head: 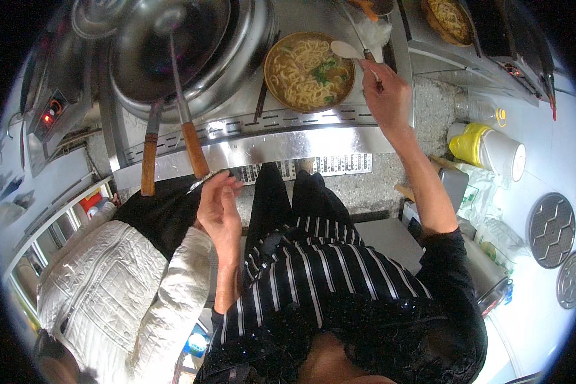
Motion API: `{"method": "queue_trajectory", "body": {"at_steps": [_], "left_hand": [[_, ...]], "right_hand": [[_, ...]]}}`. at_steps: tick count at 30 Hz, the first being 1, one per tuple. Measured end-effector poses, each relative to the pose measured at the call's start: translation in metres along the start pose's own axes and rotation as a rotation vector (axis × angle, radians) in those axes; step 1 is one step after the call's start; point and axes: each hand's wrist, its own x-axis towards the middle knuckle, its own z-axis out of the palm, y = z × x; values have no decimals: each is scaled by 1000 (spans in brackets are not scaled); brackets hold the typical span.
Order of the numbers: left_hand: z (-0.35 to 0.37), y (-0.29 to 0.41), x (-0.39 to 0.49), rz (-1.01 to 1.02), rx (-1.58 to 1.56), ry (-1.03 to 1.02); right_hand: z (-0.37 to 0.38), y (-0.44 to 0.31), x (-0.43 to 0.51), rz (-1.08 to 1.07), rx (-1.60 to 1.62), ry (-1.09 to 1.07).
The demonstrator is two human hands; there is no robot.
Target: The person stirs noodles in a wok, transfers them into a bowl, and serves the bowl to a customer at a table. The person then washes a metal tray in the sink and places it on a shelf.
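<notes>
My right hand [387,96] is closed around the handle of a pale spoon [346,50], whose bowl is over the right rim of a round bowl of noodles in broth with green leaves [309,72]. The handle of another utensil [368,55] lies just beyond that hand. Near the counter's front edge, my left hand [223,204] is raised with its fingers loosely bent and nothing seen in it. A ladle with a wooden handle [194,150] rests over a large wok [173,53], beside the wok's own wooden handle [149,163].
Dark chopsticks [260,101] lie left of the noodle bowl on the steel counter [288,144]. A person in a white quilted jacket [120,288] stands close on the left. Another noodle bowl [449,21] is at the upper right. A bin with a yellow bag [489,149] stands on the right.
</notes>
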Motion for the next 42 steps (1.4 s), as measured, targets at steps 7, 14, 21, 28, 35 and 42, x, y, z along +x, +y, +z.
{"method": "queue_trajectory", "body": {"at_steps": [7,14,21,28,35,42], "left_hand": [[10,17,-5,-27,10,50],[4,9,-2,-46,-33,66],[-1,10,-1,-56,-1,59],[-4,9,-3,-68,-6,65],[-5,6,-5,-46,-38,59],[-17,14,-14,39,-14,125]], "right_hand": [[3,10,1,-105,-99,-28],[15,21,-1,-85,-53,13],[25,30,-9,475,325,-112],[20,32,-14,610,644,2],[6,36,-20,616,728,-11],[-2,36,-17,385,584,-74]]}}
